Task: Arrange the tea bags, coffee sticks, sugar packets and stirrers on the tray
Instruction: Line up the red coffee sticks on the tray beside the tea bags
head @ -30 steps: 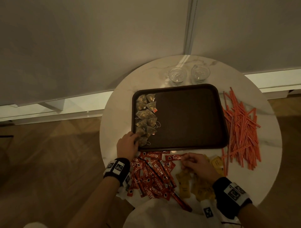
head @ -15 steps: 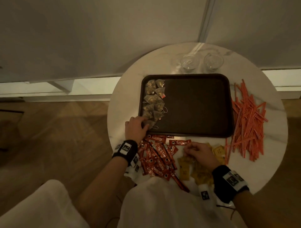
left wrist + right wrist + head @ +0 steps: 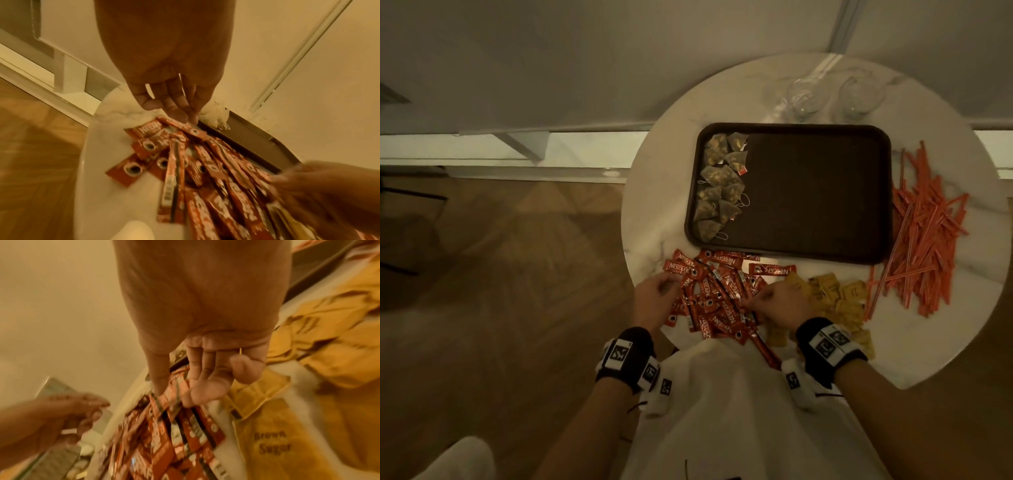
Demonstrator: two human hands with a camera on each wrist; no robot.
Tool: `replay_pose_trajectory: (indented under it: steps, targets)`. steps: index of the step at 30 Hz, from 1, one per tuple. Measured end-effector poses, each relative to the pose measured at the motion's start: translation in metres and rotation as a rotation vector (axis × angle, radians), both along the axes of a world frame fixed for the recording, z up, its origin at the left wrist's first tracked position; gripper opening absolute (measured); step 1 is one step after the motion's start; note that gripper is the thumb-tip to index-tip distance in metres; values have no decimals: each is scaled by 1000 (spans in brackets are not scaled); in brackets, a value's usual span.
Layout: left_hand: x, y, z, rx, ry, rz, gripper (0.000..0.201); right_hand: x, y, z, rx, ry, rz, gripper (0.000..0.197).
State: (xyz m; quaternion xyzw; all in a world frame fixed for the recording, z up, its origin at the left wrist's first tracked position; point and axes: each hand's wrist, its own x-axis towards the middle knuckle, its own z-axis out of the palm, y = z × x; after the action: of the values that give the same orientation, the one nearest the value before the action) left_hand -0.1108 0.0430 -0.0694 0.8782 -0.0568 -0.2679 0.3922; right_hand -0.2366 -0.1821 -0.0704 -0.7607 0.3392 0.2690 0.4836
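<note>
On the round white marble table (image 3: 654,192), the left hand (image 3: 654,299) sits at the left edge of the heap of red Nescafé coffee sticks (image 3: 714,301), its fingers (image 3: 174,107) held close together and bent downward with the tips touching a stick at the far side of the pile, though whether they pinch it I cannot tell; beyond the heap lies the dark brown rectangular plastic tray (image 3: 825,192), with the translucent pyramid tea bags (image 3: 719,185) set in two rough columns along its left side and the rest of its floor bare; the right hand (image 3: 782,303) rests at the right edge of the same red heap, its thumb and first fingers (image 3: 205,386) pinching the end of a coffee stick while the little finger curls apart; under and beside that hand lie the yellow paper brown-sugar packets (image 3: 832,294), scattered on the tabletop near the tray's front right corner; two clear drinking glasses (image 3: 828,96) stand behind the tray; farthest right, the thin orange plastic stirrers (image 3: 924,240) lie in a loose pile on the marble, beside the tray's right rim.
</note>
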Motion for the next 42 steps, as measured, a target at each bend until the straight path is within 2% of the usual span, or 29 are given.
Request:
replay_pose_trajectory:
  steps: [3, 6, 9, 12, 15, 17, 19, 29, 31, 33, 36, 38, 40, 41, 42]
  targets:
    - [-14, -9, 2, -15, 30, -67, 10, 7, 5, -6, -62, -35, 94, 22]
    - [-16, -17, 4, 32, 28, -173, 10, 6, 3, 2, -64, -85, 85, 15]
    - [-15, -19, 3, 297, 98, -353, 24, -6, -1, 15, -66, -164, 31, 16]
    - [-24, -15, 2, 499, 228, -479, 27, -20, -6, 25, -76, -177, 2, 15]
    - [-37, -15, -2, 502, 354, -549, 22, -31, -10, 28, -63, -171, -15, 15]
    - [-41, -21, -4, 517, 371, -566, 17, -36, -10, 30, -33, -173, -13, 20]
    - [-39, -25, -5, 536, 361, -561, 19, -38, -7, 32, -31, -175, 3, 19]
    - [-27, -36, -15, 287, 456, -385, 32, -43, -8, 28, 120, -181, -77, 7]
    - [-27, -34, -17, 251, 466, -364, 34, -43, -9, 30, 163, -202, -123, 12]
    - [-26, -32, -17, 232, 454, -363, 36, -44, -11, 31, 201, -241, -195, 26]
    - [-25, -27, -10, 211, 370, -380, 37, -46, -14, 28, 205, -258, -216, 38]
    - [-26, -26, -1, 147, 245, -383, 31, -47, -16, 27, 137, -227, -110, 29]
    - [-31, -29, 12, 62, 85, -396, 17, -47, -15, 30, 82, -203, 53, 19]
    - [-34, -32, 20, 20, 35, -419, 14, -45, -13, 35, 79, -195, 123, 15]
    - [-37, -35, 27, -10, 11, -461, 20, -44, -11, 40, 82, -193, 180, 13]
